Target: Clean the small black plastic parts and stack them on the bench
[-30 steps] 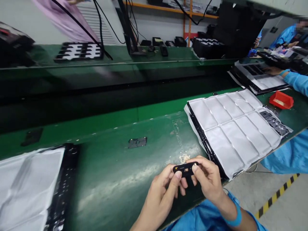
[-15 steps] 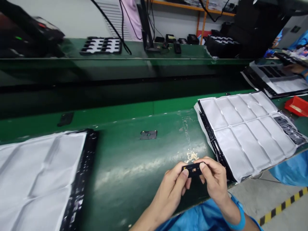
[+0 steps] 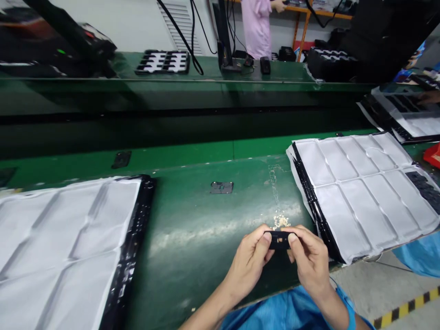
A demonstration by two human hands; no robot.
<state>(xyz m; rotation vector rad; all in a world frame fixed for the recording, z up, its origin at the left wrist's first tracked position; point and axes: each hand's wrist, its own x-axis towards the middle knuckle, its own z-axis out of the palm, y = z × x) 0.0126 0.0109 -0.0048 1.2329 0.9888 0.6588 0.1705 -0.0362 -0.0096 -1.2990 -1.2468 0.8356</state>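
Both hands pinch a small black flat plastic part with cut-out openings [image 3: 279, 240] above the near edge of the green bench. My left hand [image 3: 249, 254] is closed on its left end, thumb on top. On its right end my right hand [image 3: 307, 252] is closed too, thumb on the upper face. Just beyond the fingers lies a small heap of pale tiny pieces [image 3: 282, 221]. A similar dark plate with cut-outs [image 3: 222, 187] rests flat on the bench, further off and to the left.
A stack of black trays with white sheeting [image 3: 357, 192] stands close at right, another tray stack [image 3: 79, 229] at left. Another dark part [image 3: 121, 159] lies behind the left stack. A red bin [image 3: 432, 155] is at far right. A person in pink [image 3: 257, 27] stands at the back.
The view has swung slightly left, so the bench items appear shifted right. The black part now looks more level between my hands. The person in pink shows more fully at the back.
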